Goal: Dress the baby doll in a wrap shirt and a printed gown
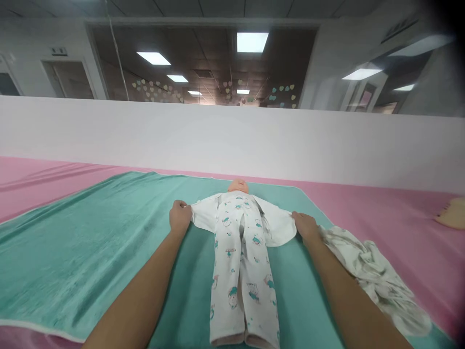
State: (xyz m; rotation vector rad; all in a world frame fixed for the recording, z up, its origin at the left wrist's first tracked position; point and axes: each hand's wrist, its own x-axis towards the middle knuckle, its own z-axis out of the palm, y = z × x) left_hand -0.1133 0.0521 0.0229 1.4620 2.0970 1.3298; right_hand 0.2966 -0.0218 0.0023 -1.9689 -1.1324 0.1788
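Note:
A baby doll [239, 185] lies on its back on a teal blanket [90, 242], feet toward me. It wears white printed trousers [241, 271], and a white garment [278, 223] is spread open beneath its body. My left hand [179, 216] is closed on the garment's left edge. My right hand [305, 225] is closed on its right edge. Both arms reach forward on either side of the doll's legs.
A crumpled white patterned cloth [374, 271] lies on the blanket to the right of my right arm. The blanket rests on a pink sheet [399, 228]. A white partition wall [232, 138] runs behind. A tan object [452, 213] sits at the far right.

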